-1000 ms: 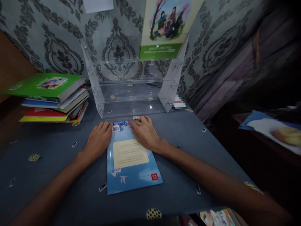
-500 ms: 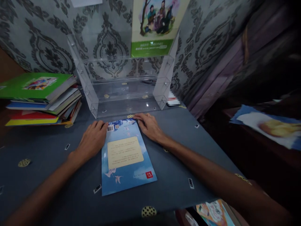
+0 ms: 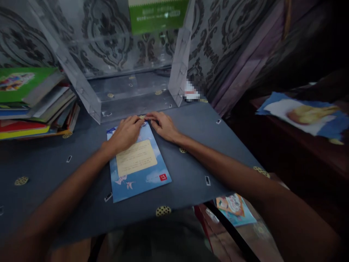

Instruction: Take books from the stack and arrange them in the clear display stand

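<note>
While the blue book lies on the table, it's all far-end work.
Left hand over the top, right hand by the far-right corner; can't tell if either grip's pinching. Edge-handling, I reckon; lifting would need reaching underneath.

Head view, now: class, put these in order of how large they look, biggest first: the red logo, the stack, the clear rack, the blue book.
1. Clear rack
2. Blue book and stack: too alike to rank; the picture's edge cuts off the stack.
3. Red logo
</note>
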Demonstrator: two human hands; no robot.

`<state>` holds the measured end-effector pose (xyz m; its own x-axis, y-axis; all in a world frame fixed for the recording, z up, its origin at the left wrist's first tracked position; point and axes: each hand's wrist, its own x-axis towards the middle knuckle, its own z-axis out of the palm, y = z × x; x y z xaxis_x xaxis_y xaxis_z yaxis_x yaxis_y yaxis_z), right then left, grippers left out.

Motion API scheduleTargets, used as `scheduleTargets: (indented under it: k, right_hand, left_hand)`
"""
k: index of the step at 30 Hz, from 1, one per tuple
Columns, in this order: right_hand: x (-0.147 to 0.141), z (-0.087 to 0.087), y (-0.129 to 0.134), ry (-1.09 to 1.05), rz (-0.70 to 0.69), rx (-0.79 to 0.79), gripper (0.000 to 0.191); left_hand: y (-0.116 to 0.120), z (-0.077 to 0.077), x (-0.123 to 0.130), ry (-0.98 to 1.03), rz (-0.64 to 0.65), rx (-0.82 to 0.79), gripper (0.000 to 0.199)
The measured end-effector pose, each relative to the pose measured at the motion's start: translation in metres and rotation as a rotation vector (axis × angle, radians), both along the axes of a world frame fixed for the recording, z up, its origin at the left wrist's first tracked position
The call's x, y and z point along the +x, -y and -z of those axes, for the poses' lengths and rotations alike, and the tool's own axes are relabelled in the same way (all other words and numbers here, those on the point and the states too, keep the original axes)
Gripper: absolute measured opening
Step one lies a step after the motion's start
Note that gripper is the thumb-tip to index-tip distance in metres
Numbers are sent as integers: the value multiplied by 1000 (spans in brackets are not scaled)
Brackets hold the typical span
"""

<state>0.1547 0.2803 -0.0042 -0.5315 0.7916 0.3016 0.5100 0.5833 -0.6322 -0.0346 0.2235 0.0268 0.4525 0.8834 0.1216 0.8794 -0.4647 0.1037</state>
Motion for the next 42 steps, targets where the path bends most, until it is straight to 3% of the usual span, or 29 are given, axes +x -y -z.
scheduleTargets:
  k: [4,9,15,20,26,32,37,42]
  right_hand:
    - [-1,0,-1,19,-9,9,36]
    - [0,2,-2,28,-35,31,35]
    - [1,-1,2,112,-59,82,35]
    - [1,-12,10,155,-42,97,33]
    - [1,-4,8,221,-61,152,34]
    - [2,-2,15,249,-95,206,39]
    - [18,-3,43,243,-180,213,45]
    - [54,0,83,272,-299,203,64]
  left_hand:
    - [2,2,-6,20,11,55,40]
    - [14,1,-6,72,199,52,41]
    - [56,-13,17,120,432,-35,37]
    - [96,-24,37,86,512,-69,38]
    - [120,-27,47,73,525,-60,35]
    - [135,-23,51,-62,447,55,38]
    - [143,-19,48,-58,410,76,41]
    - [147,-8,39,150,421,128,29]
